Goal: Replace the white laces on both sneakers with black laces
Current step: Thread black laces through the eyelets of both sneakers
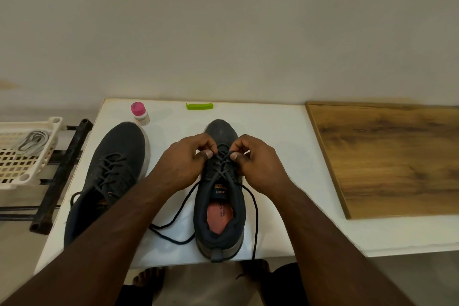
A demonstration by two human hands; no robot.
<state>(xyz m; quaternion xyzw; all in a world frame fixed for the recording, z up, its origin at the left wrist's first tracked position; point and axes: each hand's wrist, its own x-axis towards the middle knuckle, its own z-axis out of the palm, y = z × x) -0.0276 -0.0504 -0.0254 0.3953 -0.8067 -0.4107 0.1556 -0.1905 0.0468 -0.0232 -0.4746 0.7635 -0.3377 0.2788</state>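
Note:
Two dark sneakers stand on the white table (273, 131), toes pointing away from me. The right sneaker (221, 206) carries a black lace (173, 216) crossed over its tongue; both loose ends trail down onto the table on either side. My left hand (183, 164) and my right hand (258, 164) sit over the upper eyelets, each pinching the black lace between thumb and fingers. The left sneaker (109, 176) lies beside them, threaded with a black lace, partly covered by my left forearm. White laces (33, 143) lie coiled in a cream basket (15, 171) at the far left.
A small bottle with a pink cap (139, 113) and a green plastic clip (199, 106) sit near the table's back edge. A wooden board (387, 156) lies at the right. A black metal rack (62, 171) holds the basket left of the table. A wall rises behind.

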